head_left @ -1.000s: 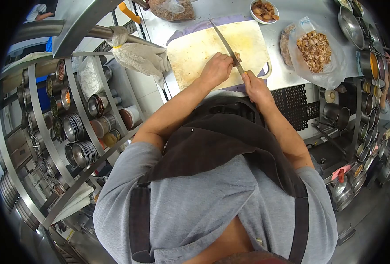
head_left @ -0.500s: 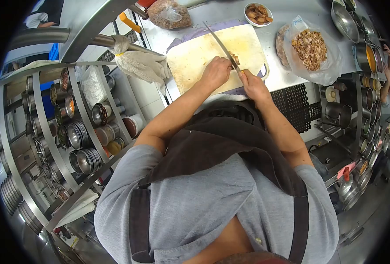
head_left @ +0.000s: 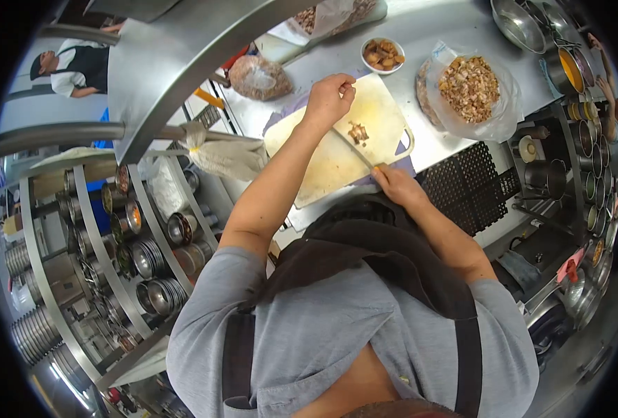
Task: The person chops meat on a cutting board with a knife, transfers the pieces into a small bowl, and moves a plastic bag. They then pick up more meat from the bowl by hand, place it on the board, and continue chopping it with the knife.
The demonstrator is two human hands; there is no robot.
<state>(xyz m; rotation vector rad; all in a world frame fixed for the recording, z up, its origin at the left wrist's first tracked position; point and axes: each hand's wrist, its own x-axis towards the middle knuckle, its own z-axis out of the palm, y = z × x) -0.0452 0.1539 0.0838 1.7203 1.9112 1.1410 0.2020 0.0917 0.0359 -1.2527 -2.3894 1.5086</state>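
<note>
My right hand (head_left: 399, 187) is closed round the handle of a knife (head_left: 353, 148), whose blade lies low over the white cutting board (head_left: 319, 171). A small pile of chopped brown pieces (head_left: 357, 133), which look like meat, sits on the board to the right of the blade. Over the board's far left part is my left hand (head_left: 328, 102), its fingers curled together. Whatever may be in them is too small to make out. Beyond the board stands a white bowl (head_left: 383, 69) of larger brown chunks.
An open plastic bag of chopped pieces (head_left: 469, 90) rests to the right, and a tied bag (head_left: 258, 76) at the left. A purple cloth (head_left: 401, 164) shows under the board. Metal bowls (head_left: 518, 26) stand far right. A steel shelf post (head_left: 183, 70) crosses the upper left. Another person (head_left: 79, 70) stands beyond.
My left hand has left the food by the blade and moved away over the board's far side. The knife has come nearer to me, and the chopped pile now shows uncovered.
</note>
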